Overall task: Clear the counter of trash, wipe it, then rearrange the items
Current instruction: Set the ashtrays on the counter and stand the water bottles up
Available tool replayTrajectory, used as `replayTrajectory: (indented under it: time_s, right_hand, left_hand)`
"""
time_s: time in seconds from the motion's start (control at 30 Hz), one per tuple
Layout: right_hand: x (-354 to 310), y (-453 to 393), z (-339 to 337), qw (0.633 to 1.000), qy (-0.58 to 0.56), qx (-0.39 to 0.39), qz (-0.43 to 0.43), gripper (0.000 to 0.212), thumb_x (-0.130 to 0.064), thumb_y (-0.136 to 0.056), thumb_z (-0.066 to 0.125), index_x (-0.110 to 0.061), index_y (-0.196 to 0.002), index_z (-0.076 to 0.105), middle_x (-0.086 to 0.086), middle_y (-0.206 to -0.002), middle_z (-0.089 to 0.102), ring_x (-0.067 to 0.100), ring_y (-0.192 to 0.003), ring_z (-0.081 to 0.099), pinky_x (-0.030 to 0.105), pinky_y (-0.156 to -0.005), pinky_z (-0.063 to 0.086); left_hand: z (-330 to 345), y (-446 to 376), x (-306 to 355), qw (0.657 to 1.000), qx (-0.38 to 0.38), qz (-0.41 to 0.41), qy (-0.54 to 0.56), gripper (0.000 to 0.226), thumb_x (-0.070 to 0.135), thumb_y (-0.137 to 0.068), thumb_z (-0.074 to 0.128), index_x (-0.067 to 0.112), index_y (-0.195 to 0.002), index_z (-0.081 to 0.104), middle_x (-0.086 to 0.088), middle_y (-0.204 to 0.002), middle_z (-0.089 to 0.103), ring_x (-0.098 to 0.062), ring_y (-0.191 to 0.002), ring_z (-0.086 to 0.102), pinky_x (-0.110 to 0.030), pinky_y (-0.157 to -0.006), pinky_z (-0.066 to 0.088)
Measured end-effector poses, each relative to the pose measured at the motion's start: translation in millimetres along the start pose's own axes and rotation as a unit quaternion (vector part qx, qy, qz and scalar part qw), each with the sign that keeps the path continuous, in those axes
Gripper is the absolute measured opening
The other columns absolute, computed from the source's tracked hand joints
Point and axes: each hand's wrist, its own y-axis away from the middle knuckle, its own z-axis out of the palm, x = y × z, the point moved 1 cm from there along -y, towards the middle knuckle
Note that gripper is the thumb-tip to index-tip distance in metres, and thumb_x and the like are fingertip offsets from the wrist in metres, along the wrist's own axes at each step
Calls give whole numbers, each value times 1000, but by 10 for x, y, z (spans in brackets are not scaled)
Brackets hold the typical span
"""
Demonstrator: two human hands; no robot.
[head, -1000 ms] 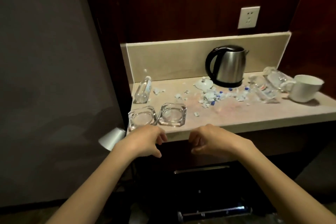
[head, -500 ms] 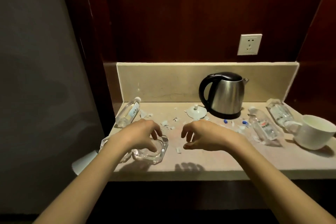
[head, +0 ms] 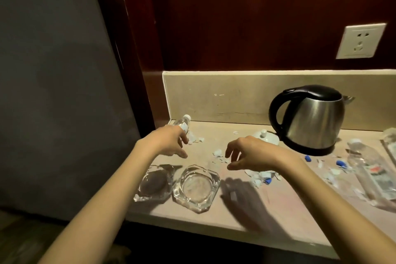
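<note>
While both arms reach over the beige table (head: pixel 246 210) in the head view, the left hand (head: pixel 169 143) hovers w/ fingers loosely spread, empty, just in front of a small water bottle (head: pixel 182 124) lying at the back-left corner. Right hand (head: pixel 250 154) hangs curled but apart, gripping nothing, above torn paper scraps (head: pixel 260 176) w/ blue bits mixed in. Two glass ashtrays (head: pixel 196 187) sit side by side near the front edge, below the hands. Steel kettle (head: pixel 310 118) stands upright at back, a white lid (head: pixel 265 137) just beside its base. Another clear bottle (head: pixel 370 173) lies far right among more scraps. Wall socket (head: pixel 362 41) above.
</note>
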Motion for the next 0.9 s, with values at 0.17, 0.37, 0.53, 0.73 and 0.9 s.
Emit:
replayTrajectory:
  time_s: [0.17,0.37,0.53,0.73,0.9]
  right_hand:
    - [3,-289,29,1000,-13,-2,0,31,-31,-85,68,-17,-112,64,-3,-107,69,14,-91,61,25,-77,46]
    - [97,-522,76,999,-32,-9,17,28,-31,-86,68,-18,-111,64,-5,-104,69,14,-90,65,28,-82,50]
    - [220,-627,78,999,-38,4,32,26,-33,-86,67,-20,-108,65,-10,-93,65,14,-89,66,29,-81,51]
    - [245,-754,150,997,-68,25,25,26,-36,-85,66,-21,-106,66,-13,-90,61,13,-91,63,30,-84,51]
    - [212,-852,185,990,-128,63,5,30,-39,-87,64,-17,-107,68,-7,-98,67,11,-90,64,29,-85,50]
  left_hand:
    - [-35,-437,-215,994,79,-74,-13,53,40,-79,71,14,-123,55,-6,-112,64,-26,-99,61,-36,-82,52]
    - [138,-846,-326,991,61,-115,-15,44,41,-83,64,11,-113,52,-8,-106,61,-29,-98,61,-32,-74,46]
    - [223,-1055,-431,990,55,-132,-7,46,42,-79,67,11,-110,54,-9,-108,63,-28,-96,62,-31,-73,48]
    - [214,-1073,-546,988,65,-129,61,35,42,-77,69,14,-83,48,-5,-88,58,-26,-81,60,-29,-60,43]
    - [293,-991,-570,971,79,-111,199,31,37,-74,74,11,-82,60,-9,-89,69,-25,-78,67,-34,-64,51]
